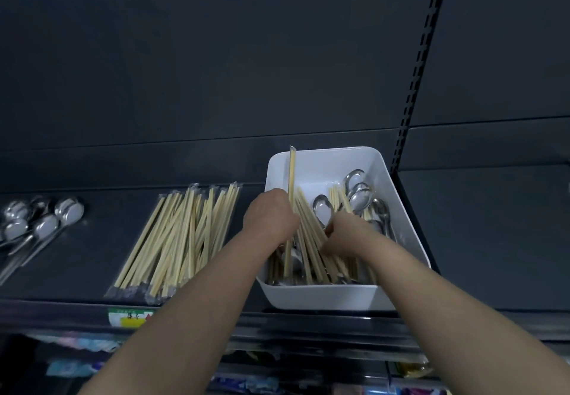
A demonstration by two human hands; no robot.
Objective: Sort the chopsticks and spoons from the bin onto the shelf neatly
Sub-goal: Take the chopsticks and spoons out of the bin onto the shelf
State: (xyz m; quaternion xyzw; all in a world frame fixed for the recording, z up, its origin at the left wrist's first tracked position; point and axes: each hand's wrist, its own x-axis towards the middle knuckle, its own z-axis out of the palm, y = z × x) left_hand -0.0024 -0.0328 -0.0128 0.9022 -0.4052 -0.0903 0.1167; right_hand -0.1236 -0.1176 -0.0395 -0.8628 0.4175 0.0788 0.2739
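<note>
Both your hands are in the white bin [324,297] on the shelf [89,256].
Your left hand [271,219] grips a bunch of chopsticks [308,240], one stick standing tall; your right hand [348,234] pinches the same bunch. Beyond, at least five spoons [359,197] lie in the bin. Left on the shelf: one chopstick pile [182,237], too many to count, then five sorted spoons [46,225].

The dark shelf [86,256] is carrying metal spoons [43,225] at the frame's left, wrapped chopsticks [182,234] left of centre, and a white bin [324,297] right of centre.
</note>
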